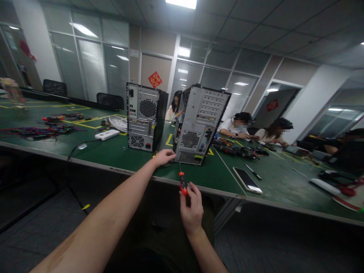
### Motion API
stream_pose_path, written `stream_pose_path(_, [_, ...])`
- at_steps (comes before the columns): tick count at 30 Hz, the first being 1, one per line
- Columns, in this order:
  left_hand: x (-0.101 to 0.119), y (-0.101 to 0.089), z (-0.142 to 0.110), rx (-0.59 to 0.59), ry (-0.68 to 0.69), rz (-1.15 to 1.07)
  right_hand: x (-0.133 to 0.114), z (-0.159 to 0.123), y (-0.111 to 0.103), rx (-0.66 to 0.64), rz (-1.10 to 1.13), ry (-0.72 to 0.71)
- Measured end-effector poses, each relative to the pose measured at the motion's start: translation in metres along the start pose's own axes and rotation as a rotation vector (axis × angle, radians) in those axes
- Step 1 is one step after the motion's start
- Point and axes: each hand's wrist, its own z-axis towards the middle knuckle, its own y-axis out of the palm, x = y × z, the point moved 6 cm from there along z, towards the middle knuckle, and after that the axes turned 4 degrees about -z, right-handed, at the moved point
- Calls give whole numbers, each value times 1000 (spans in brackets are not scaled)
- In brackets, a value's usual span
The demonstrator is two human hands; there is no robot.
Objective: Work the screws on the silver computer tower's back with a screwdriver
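A grey computer case (pixel 209 102) stands upright on the green table, its rear panel facing me and its left side open. My right hand (pixel 193 212) grips the red-and-black handle of a screwdriver (pixel 182 182). The shaft points up and away, its tip at the lower left corner of the case's back. My left hand (pixel 165 156) is at that same corner, fingers pinched together beside the tip. Whatever those fingers hold is too small to make out. Left of it stands a second computer case (pixel 142 113), upright, its rear also toward me.
Bundled cables (pixel 42 129), a white power strip (pixel 106 134) and a white round fan-like part (pixel 118 123) lie to the left. On the right are a phone (pixel 247 179), a pen-like tool (pixel 253 171) and black cables (pixel 241 150). Several people sit across the table (pixel 210 181).
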Motion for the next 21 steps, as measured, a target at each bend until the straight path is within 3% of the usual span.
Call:
stream_pose_path(9, [-3, 2, 3, -4, -9, -45, -5, -2, 7, -81, 22, -174])
stream_pose_path(13, [-3, 1, 3, -1, -7, -33, -7, -5, 10, -122, 65, -142])
stream_pose_path(18, [-1, 1, 1, 1, -10, -16, -2, -4, 6, -46, 84, -13])
stream_pose_path(21, [0, 1, 0, 2, -17, -17, -3, -3, 5, -50, 89, -22])
